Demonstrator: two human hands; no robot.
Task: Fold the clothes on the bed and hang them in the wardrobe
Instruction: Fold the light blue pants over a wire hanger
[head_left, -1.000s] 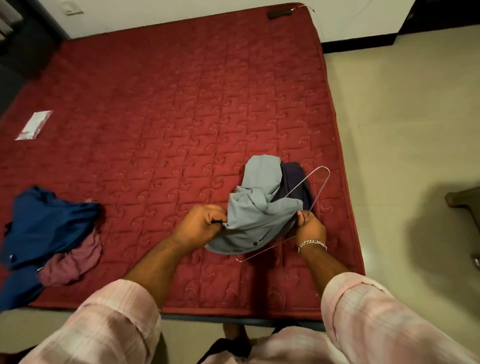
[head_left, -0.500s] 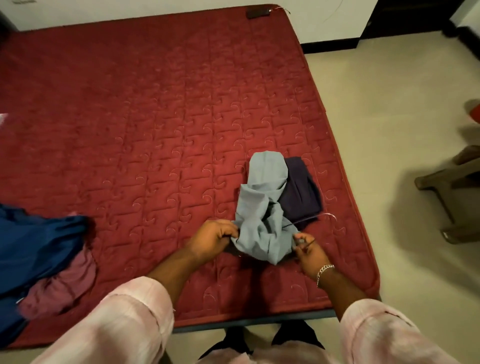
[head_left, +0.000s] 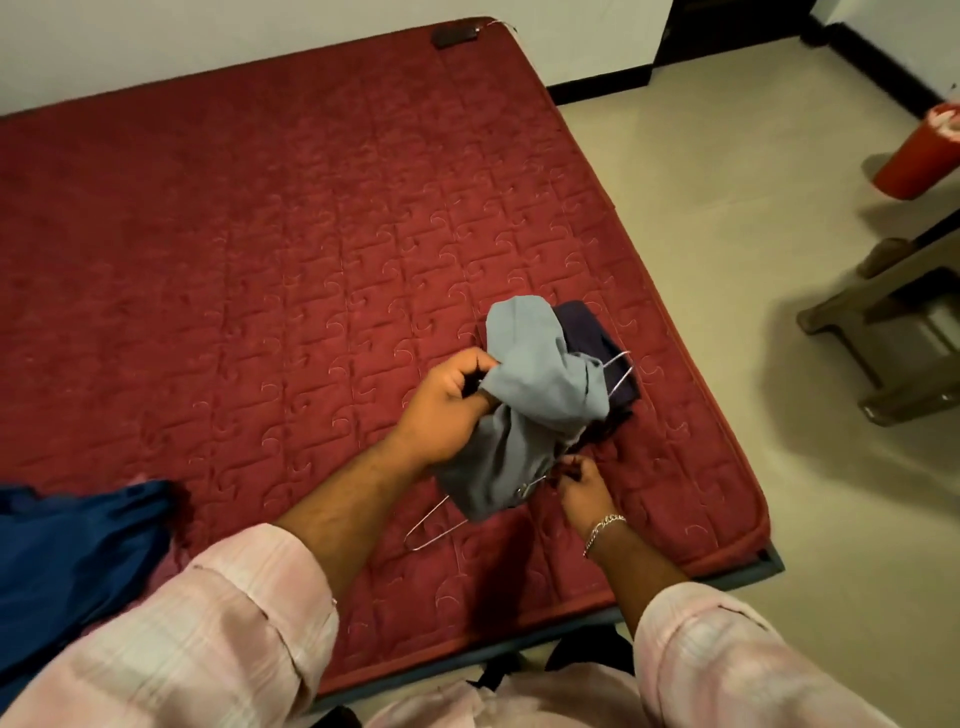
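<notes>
Clothes are the matter here, and the head view shows a grey garment (head_left: 524, 405) bunched over a wire hanger (head_left: 439, 527) near the right edge of the red bed (head_left: 260, 260). The left hand (head_left: 447, 402) is curled tight round a fold of the grey cloth at its upper left. The right hand (head_left: 579, 480) pinches something at the garment's lower edge, likely the hanger wire, though the exact hold cannot be told. A dark garment (head_left: 597, 338) lies folded just behind, touching the grey one. A blue garment (head_left: 78, 556) sits well apart at the left. The cloth looks unevenly gathered, so it may slide off the thin wire once lifted, or snag the dark piece and drag it askew.
</notes>
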